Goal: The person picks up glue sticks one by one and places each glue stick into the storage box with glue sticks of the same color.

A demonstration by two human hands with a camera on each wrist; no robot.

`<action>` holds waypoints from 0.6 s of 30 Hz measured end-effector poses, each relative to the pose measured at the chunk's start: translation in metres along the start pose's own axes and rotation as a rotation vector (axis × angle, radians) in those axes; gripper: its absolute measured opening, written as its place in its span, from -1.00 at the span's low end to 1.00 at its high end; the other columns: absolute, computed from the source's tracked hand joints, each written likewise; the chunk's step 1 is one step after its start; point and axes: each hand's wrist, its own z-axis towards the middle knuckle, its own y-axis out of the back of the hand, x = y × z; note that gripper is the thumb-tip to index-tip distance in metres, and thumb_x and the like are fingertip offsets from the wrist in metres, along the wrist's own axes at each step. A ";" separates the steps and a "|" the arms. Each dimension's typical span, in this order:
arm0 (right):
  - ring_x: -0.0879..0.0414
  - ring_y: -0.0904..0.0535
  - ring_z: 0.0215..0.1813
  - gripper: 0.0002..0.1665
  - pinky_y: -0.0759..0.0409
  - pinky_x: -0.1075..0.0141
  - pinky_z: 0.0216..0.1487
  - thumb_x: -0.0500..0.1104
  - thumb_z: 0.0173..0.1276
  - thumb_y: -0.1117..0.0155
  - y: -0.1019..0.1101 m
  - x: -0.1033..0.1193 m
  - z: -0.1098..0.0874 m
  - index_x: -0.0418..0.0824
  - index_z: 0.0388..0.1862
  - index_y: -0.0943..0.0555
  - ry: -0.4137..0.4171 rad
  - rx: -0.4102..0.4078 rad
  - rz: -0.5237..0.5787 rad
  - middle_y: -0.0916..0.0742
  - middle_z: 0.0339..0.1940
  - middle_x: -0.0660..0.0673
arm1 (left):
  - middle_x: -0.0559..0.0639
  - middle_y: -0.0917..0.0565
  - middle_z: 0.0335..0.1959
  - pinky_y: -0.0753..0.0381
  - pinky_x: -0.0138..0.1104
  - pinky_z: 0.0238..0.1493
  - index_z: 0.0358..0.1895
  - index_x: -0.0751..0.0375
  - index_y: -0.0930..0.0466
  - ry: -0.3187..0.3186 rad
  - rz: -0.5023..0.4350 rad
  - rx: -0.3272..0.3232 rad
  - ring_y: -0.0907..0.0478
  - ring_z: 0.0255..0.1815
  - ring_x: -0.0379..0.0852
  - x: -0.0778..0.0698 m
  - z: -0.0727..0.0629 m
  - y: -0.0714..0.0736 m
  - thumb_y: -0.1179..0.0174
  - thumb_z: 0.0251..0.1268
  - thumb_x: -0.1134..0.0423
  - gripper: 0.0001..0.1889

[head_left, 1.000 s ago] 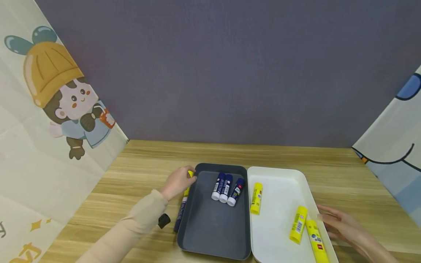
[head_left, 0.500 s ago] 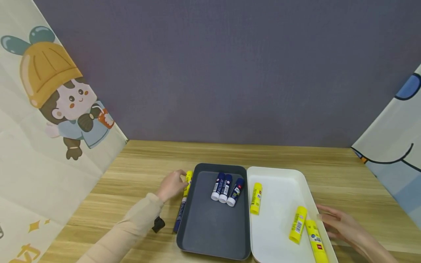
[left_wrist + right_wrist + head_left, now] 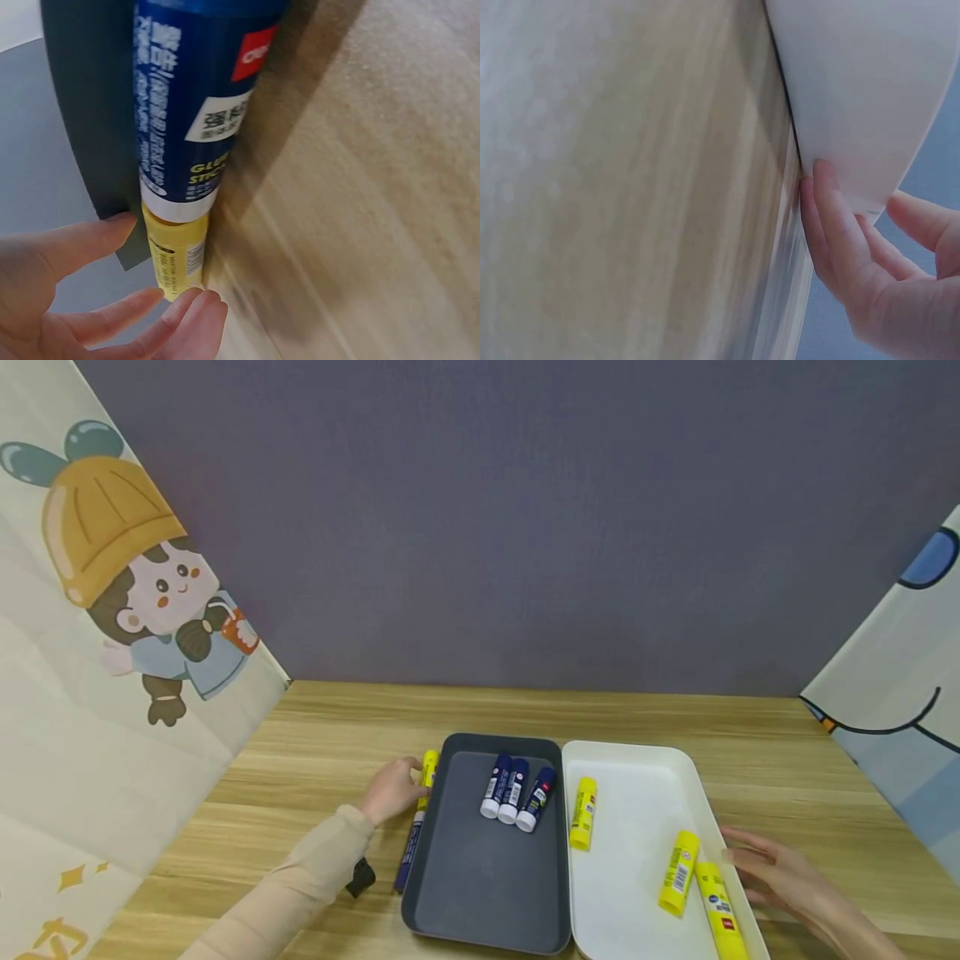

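Note:
My left hand [image 3: 392,791] is at a yellow glue stick [image 3: 430,766] lying along the outer left wall of the dark grey tray [image 3: 487,885]. In the left wrist view its fingers [image 3: 191,319] reach the far end of this stick, and the thumb is at the tray's edge. A blue glue stick [image 3: 191,105] with a white cap lies end to end with the yellow one. My right hand [image 3: 783,877] rests against the white tray [image 3: 630,893], its straight fingers [image 3: 836,217] along the outer wall and the thumb near the rim.
Three blue glue sticks [image 3: 513,789] with white caps lie in the grey tray. Inside the white tray are three yellow glue sticks [image 3: 583,814]. The trays stand side by side on a wooden table [image 3: 330,735], with a dark panel [image 3: 525,527] behind.
My left hand has drawn back from the grey tray's far left corner, toward the left and nearer, uncovering the end of the yellow glue stick. My right hand stays in place.

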 end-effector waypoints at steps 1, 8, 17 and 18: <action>0.05 -0.57 -0.13 -0.13 -0.54 0.13 -0.16 0.02 0.27 -0.08 0.000 0.000 0.000 -0.40 0.34 0.05 0.000 0.000 0.003 -0.58 -0.01 -0.28 | -0.01 -0.51 -0.63 -0.31 -0.40 -0.65 -0.05 0.51 -0.44 0.002 0.001 0.005 -0.34 -0.68 -0.19 0.001 0.000 -0.001 -0.25 -0.03 0.34 -0.56; 0.05 -0.56 -0.13 -0.13 -0.54 0.12 -0.16 0.02 0.27 -0.08 0.000 0.000 0.001 -0.40 0.34 0.05 -0.008 -0.003 0.009 -0.57 -0.01 -0.29 | 0.10 -0.54 -0.59 -0.29 -0.40 -0.64 -0.04 0.54 -0.41 0.008 0.007 0.026 -0.27 -0.72 -0.19 0.005 0.003 -0.004 -0.23 -0.05 0.39 -0.55; 0.05 -0.56 -0.13 -0.12 -0.54 0.12 -0.15 0.02 0.27 -0.08 0.001 -0.001 0.001 -0.41 0.34 0.07 -0.002 0.011 0.020 -0.57 -0.01 -0.29 | 0.25 -0.58 -0.33 -0.43 -0.30 -0.47 -0.09 0.54 -0.43 0.018 0.015 0.023 -0.40 -0.52 -0.08 0.010 0.006 -0.004 -0.23 -0.12 0.43 -0.57; 0.05 -0.57 -0.13 -0.12 -0.54 0.12 -0.15 0.02 0.27 -0.08 0.001 -0.001 0.001 -0.41 0.34 0.07 0.000 0.015 0.023 -0.57 -0.01 -0.28 | 0.26 -0.58 -0.33 -0.43 -0.30 -0.47 -0.09 0.54 -0.43 0.020 0.014 0.024 -0.40 -0.52 -0.08 0.010 0.006 -0.004 -0.22 -0.12 0.43 -0.58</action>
